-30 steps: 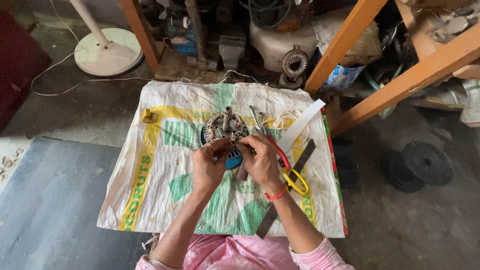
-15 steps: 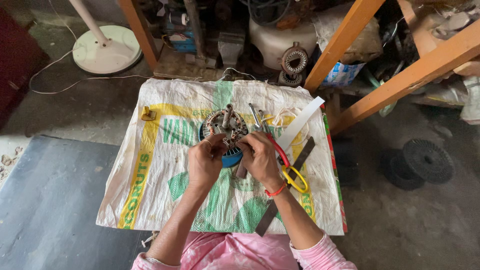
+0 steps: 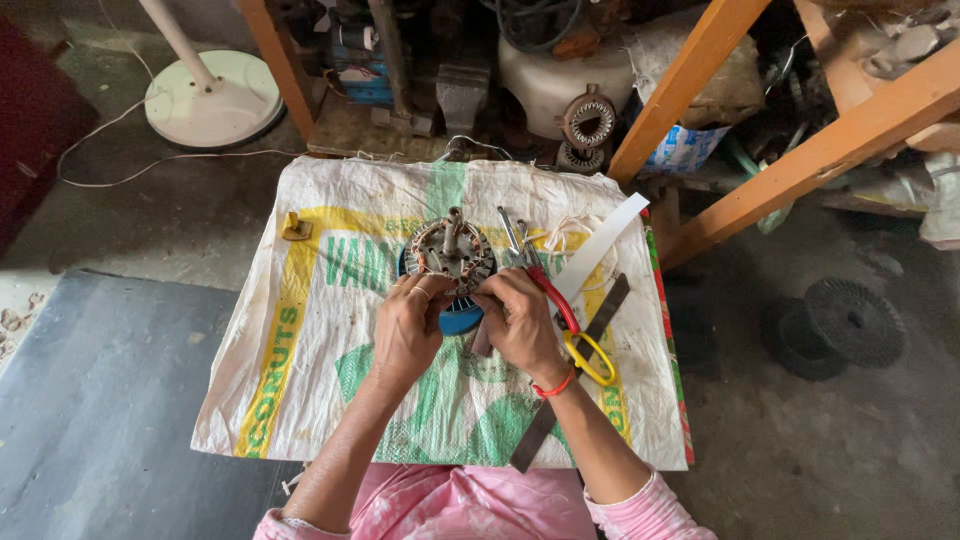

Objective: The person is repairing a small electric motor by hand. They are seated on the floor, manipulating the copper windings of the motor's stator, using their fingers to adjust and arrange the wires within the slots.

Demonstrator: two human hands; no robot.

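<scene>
Though partly hidden, motor stator (image 3: 450,252) atop blue dish (image 3: 460,320)

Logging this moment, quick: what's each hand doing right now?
Left hand: fingers curled on the round motor stator.
Right hand: fingers pinched at the stator's near edge.

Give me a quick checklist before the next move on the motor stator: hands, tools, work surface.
1. Left hand on the motor stator: ok, fingers at its near edge.
2. Right hand on the stator: ok, fingers touch its near right side.
3. Stator seated on the blue base: cannot tell, hands cover it.
4. Scissors apart from the hands: not ok, they lie right beside the right hand.
5. Woven sack flat under the work: ok.
6. Small yellow piece out of the way: ok, at the sack's far left.
</scene>
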